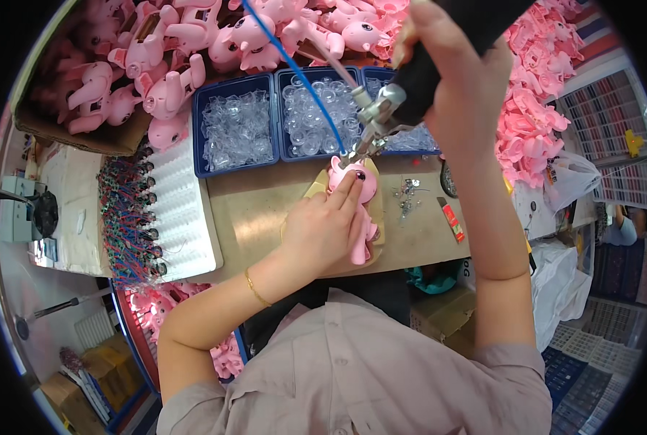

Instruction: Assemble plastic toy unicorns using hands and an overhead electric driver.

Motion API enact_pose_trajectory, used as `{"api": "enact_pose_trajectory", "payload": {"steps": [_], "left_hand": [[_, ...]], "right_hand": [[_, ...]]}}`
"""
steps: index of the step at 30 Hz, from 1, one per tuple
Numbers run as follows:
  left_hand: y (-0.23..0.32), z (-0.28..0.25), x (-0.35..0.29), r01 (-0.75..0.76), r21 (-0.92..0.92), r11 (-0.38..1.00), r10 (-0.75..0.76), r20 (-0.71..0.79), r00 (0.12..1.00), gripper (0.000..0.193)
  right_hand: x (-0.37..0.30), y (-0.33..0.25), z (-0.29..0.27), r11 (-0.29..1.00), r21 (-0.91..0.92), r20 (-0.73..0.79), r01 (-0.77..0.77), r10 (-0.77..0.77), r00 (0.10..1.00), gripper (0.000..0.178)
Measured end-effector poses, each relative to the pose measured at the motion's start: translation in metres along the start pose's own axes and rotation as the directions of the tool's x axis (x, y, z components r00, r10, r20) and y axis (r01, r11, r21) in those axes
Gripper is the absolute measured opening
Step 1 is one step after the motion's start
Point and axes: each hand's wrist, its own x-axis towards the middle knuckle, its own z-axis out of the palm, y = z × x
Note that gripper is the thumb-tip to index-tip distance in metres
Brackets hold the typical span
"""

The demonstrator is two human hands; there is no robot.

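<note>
Pink plastic toy animal [368, 191] lies under the left hand [318, 230], grip unclear; right hand [460, 69] clasps black-handled metal driver [415, 88], apparently fastening, next needing steady alignment.

"What lines the far edge of the tan tabletop [254, 214]?"

"Shallow blue plastic bins [235, 168] filled with clear plastic pieces [238, 130]."

"And the left edge?"

"A white ridged tray [184, 210], with red, green and blue wires [124, 225] bunched along its outer side."

"Beyond the far left corner?"

"An open brown cardboard box [62, 135] holding glossy pink plastic toys [88, 98]."

"Toward the right end of the near edge?"

"A slim, flat red object [452, 221]."
</note>
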Motion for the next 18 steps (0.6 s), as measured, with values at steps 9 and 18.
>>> {"api": "enact_pose_trajectory", "payload": {"steps": [9,18], "left_hand": [[-0.006,0.002,-0.002,-0.025,0.042,0.999,0.025,0.001,1.0,0.044],[-0.006,0.007,-0.004,-0.019,0.043,0.999,0.021,-0.052,0.998,0.034]], "right_hand": [[-0.026,-0.04,-0.016,0.968,0.01,-0.047,0.251,-0.25,0.967,0.032],[-0.042,-0.017,-0.022,0.989,-0.02,-0.057,0.145,-0.146,0.988,0.024]]}}
